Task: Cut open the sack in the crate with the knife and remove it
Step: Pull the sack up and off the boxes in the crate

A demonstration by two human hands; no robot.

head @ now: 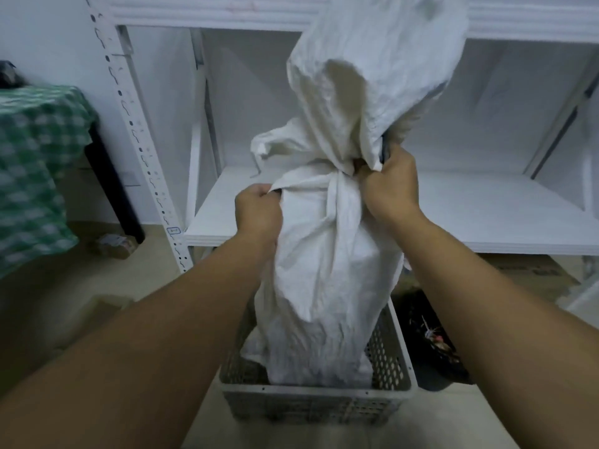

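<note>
While my left hand (257,207) and right hand (390,186) both clench bunched sack (324,270) cloth, its foot inside the crate (317,405), I judge removal underway; next, lift clear.

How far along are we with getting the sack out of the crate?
Mid-removal. No knife shows, and any cut is hidden in the folds. In hand: the left hand and right hand each grip bunched fabric of the white sack, which stands tall. Left: its bottom is inside the grey crate, so it needs lifting clear.
</note>
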